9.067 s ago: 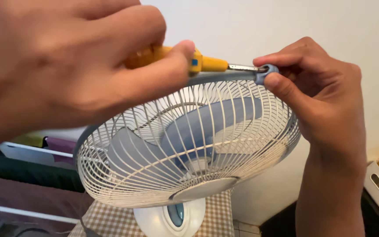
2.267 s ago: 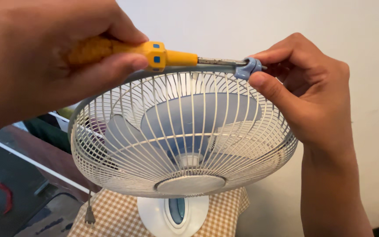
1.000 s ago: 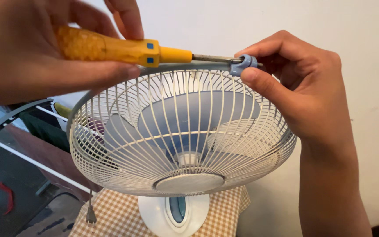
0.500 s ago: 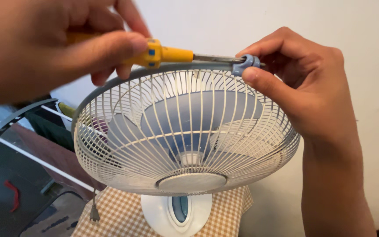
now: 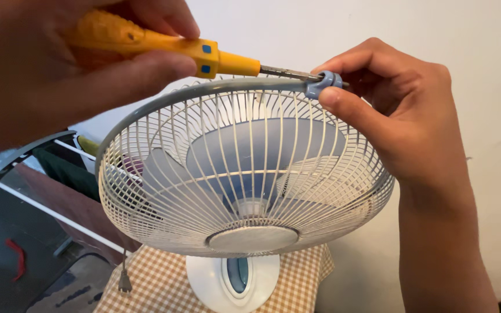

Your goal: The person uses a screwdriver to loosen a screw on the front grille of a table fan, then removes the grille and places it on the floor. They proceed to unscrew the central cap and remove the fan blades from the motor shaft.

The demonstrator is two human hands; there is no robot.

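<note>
A white table fan with a wire cage and pale blue blades is tilted face down toward me. My left hand grips a yellow-handled screwdriver whose metal shaft runs right into a small blue clip on the cage's grey rim. My right hand pinches that clip between thumb and fingers at the top of the rim. The screwdriver's tip is hidden inside the clip.
The fan's white base stands on a brown checked cloth. A plug dangles at the lower left. A drying rack with dark clothes stands left. A pale wall is close behind.
My left hand has rolled the screwdriver handle in its fingers, and more of the yellow handle shows now. The right hand and clip have stayed put.
</note>
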